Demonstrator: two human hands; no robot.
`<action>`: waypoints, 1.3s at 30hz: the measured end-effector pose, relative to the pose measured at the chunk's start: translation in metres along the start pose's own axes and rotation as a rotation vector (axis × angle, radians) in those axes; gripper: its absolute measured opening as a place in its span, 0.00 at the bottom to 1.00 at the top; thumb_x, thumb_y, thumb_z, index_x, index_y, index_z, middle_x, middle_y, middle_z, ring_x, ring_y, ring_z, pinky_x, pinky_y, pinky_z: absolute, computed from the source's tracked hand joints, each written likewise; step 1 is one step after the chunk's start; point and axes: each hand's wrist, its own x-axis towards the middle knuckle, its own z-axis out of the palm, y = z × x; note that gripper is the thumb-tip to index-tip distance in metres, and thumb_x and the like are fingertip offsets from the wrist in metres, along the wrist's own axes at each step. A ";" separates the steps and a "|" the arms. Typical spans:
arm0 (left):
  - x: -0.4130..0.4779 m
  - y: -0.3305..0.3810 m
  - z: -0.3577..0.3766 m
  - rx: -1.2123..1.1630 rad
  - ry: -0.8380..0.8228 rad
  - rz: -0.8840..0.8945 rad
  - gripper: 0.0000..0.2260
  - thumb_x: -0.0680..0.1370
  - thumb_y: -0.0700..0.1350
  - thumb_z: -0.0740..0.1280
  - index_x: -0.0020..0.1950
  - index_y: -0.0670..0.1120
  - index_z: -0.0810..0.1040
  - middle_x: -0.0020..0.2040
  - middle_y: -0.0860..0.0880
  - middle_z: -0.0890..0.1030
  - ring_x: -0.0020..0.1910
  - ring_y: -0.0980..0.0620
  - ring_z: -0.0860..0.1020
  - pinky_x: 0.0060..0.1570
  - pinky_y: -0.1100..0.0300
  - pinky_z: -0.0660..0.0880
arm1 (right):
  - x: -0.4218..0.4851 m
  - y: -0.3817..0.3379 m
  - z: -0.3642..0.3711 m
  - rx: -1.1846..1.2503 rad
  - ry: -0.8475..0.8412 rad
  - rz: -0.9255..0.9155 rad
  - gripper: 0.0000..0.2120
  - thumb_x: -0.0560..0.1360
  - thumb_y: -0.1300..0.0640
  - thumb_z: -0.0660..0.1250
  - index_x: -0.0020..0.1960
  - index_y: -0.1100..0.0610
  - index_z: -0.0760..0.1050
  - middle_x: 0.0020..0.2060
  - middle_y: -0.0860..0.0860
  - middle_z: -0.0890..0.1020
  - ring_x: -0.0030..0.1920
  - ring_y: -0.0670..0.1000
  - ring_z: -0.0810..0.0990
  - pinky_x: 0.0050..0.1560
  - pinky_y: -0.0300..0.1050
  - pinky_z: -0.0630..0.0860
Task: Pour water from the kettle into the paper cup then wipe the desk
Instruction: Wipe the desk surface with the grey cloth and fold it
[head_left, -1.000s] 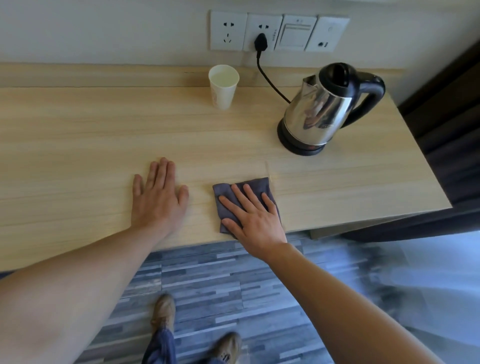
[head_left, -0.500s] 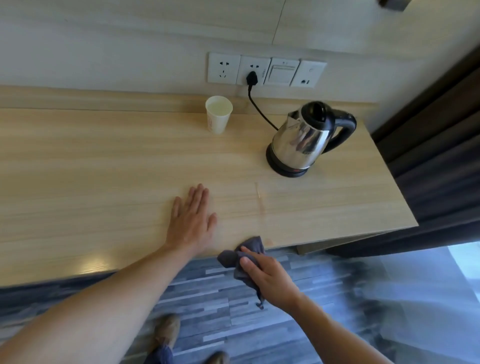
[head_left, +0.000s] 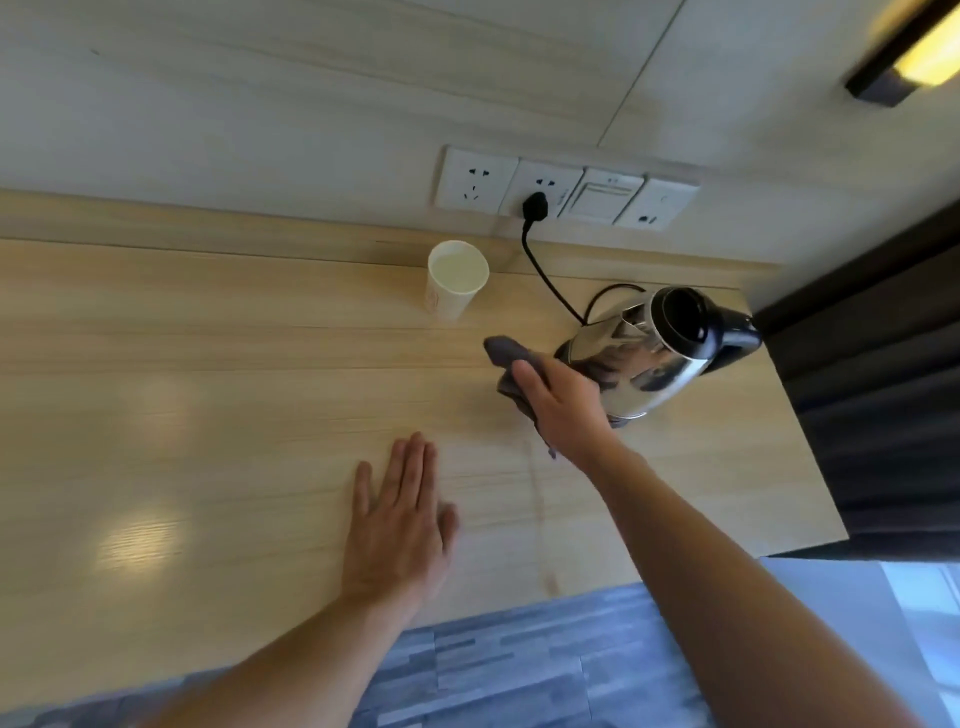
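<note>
**Right hand holds a grey cloth beside the kettle; left hand lies flat on the desk**

The right hand (head_left: 563, 410) reaches out over the right half of the wooden desk (head_left: 208, 415), its fingers closed around a bunched dark grey cloth (head_left: 506, 354). Part of the cloth sticks out past the fingertips toward the back of the desk, and a tail of it hangs below the palm. Whether the cloth touches the desk surface cannot be told. The hand and cloth sit just beside the kettle, on its left.

The left hand (head_left: 397, 525) lies released, palm down, fingers straight and close together, flat on the desk near its front edge, about midway along.

The steel kettle (head_left: 641, 364), with a black lid and black handle, stands on its base near the back right corner of the desk. Its handle points toward the right edge. A black cord (head_left: 545, 275) runs from behind the kettle up to a plug in a row of white wall sockets (head_left: 566, 189) above the back edge.

The paper cup (head_left: 456, 278) stands upright at the back edge of the desk, left of the cord and well apart from both hands. Pale liquid shows inside it.

Below the front edge, a grey plank floor (head_left: 519, 660) is visible.
</note>
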 end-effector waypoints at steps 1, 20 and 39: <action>0.001 0.000 0.002 0.005 0.003 0.002 0.32 0.84 0.59 0.48 0.84 0.44 0.49 0.85 0.47 0.49 0.85 0.48 0.49 0.81 0.37 0.47 | 0.017 0.004 0.010 -0.157 -0.023 -0.066 0.18 0.84 0.43 0.57 0.63 0.47 0.80 0.56 0.47 0.85 0.60 0.51 0.81 0.66 0.57 0.71; 0.003 0.004 -0.001 0.133 0.033 -0.064 0.33 0.83 0.63 0.39 0.85 0.50 0.40 0.86 0.52 0.39 0.85 0.53 0.39 0.83 0.42 0.43 | -0.013 0.084 0.045 -0.594 -0.350 -0.280 0.32 0.78 0.25 0.42 0.80 0.29 0.39 0.83 0.42 0.36 0.82 0.51 0.33 0.81 0.61 0.37; -0.002 0.009 0.001 0.144 0.049 -0.102 0.33 0.84 0.62 0.44 0.86 0.49 0.42 0.87 0.52 0.42 0.85 0.54 0.41 0.83 0.44 0.43 | -0.158 0.135 0.045 -0.483 -0.273 -0.334 0.28 0.83 0.32 0.47 0.81 0.32 0.47 0.84 0.41 0.44 0.83 0.48 0.38 0.80 0.55 0.44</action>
